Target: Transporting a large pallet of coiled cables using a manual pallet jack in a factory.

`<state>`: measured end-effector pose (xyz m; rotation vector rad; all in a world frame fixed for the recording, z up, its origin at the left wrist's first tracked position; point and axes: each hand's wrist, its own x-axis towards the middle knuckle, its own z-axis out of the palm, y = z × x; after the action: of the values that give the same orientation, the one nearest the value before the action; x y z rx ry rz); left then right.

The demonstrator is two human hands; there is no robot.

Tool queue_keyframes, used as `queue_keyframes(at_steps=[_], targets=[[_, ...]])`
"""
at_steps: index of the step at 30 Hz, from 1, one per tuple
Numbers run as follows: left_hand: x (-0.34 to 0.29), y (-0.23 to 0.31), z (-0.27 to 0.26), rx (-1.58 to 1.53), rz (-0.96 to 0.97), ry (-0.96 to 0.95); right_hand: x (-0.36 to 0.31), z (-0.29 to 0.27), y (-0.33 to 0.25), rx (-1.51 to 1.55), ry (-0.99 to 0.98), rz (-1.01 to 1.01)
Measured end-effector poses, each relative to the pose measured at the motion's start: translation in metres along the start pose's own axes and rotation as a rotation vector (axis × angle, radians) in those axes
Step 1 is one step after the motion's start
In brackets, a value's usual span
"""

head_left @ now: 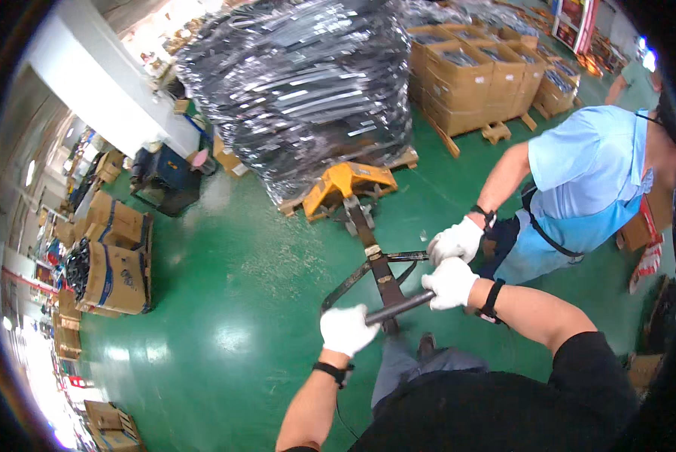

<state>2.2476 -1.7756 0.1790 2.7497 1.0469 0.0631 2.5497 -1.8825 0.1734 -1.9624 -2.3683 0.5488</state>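
A pallet jack with a yellow body (pixel 339 183) has its forks under a tall load wrapped in black and clear film (pixel 300 83). Its dark handle shaft (pixel 383 280) slopes toward me and ends in a black crossbar (pixel 403 307). My left hand (pixel 347 332), in a white glove, is closed around the crossbar's left end. Around its right end closes my right hand (pixel 451 283), also gloved. Just beyond it, a co-worker's white-gloved hand (pixel 457 239) is at the right end of the handle's looped frame (pixel 407 256); its exact grip is partly hidden.
The co-worker in a light blue shirt (pixel 590 162) stands close on my right. Open cartons (pixel 481 75) on pallets fill the back right. A white pillar (pixel 101 79), a dark blue bin (pixel 165 177) and palletized cartons (pixel 116 275) stand left of the green floor (pixel 225 301).
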Motion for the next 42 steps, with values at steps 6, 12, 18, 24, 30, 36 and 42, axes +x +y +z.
queue_keyframes(at_steps=[6,12,18,24,30,36,42], targets=[[-0.024,0.017,0.028,-0.088,0.038,0.162,-0.026,0.045,0.002,0.012,0.182,-0.089],[-0.087,0.017,0.122,-0.099,0.049,-0.071,-0.06,0.149,-0.009,0.081,-0.065,-0.12],[-0.113,0.025,0.189,-0.064,0.097,-0.191,-0.078,0.215,-0.013,0.149,-0.201,-0.101],[-0.114,0.023,0.176,0.016,-0.033,-0.458,-0.07,0.19,-0.044,0.087,-0.264,0.022],[-0.089,0.034,0.135,-0.011,-0.135,-0.711,-0.048,0.165,-0.105,0.15,-0.234,0.242],[-0.072,0.024,0.12,0.025,-0.14,-0.536,-0.026,0.153,-0.106,0.056,-0.161,0.355],[-0.058,0.013,0.112,0.025,-0.119,-0.485,-0.007,0.15,-0.108,0.006,-0.065,0.433]])
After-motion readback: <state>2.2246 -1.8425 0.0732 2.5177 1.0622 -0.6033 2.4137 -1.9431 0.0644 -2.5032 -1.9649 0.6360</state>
